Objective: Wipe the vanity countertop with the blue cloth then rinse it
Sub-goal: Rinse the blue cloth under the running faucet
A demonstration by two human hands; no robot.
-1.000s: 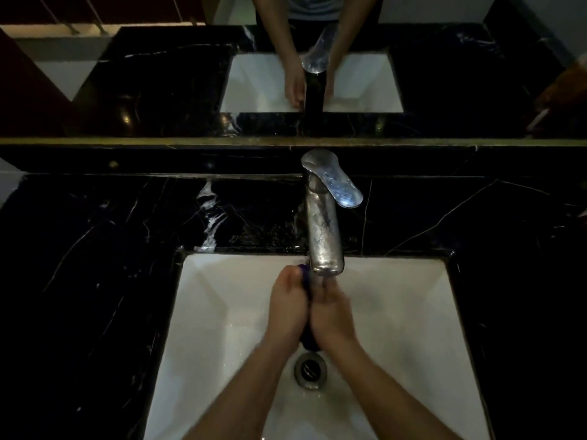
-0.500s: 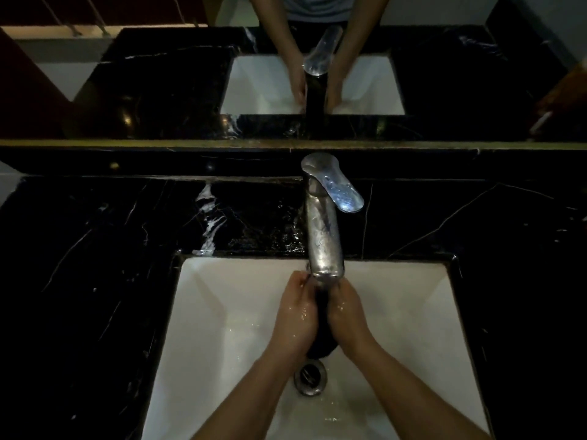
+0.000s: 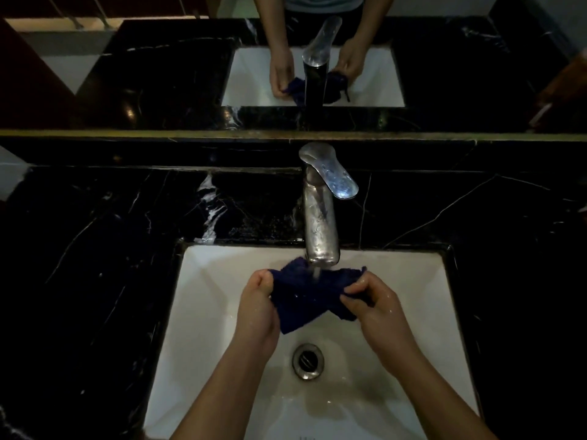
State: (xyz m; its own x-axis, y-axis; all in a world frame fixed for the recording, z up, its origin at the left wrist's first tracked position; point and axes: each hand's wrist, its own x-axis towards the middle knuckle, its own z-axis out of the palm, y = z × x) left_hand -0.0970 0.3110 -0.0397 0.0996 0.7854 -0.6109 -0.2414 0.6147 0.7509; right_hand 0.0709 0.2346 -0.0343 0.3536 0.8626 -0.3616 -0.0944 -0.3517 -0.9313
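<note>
The dark blue cloth [image 3: 305, 296] is stretched out under the chrome faucet [image 3: 319, 223], with a thin stream of water falling onto its middle. My left hand [image 3: 257, 308] grips the cloth's left edge, and my right hand [image 3: 376, 304] pinches its right edge. Both hands are wet and held over the white rectangular sink [image 3: 203, 312], a little behind the drain [image 3: 307, 361]. The black marble vanity countertop [image 3: 95, 249] surrounds the basin on the left, right and back.
A mirror [image 3: 158, 74] behind the counter reflects the sink, faucet and hands. The faucet lever [image 3: 336, 177] points forward and to the right above the spout. Water pools in the basin near the drain.
Earlier my hands were pressed together around the bunched cloth under the spout. They have moved apart, spreading the cloth open beneath the running water.
</note>
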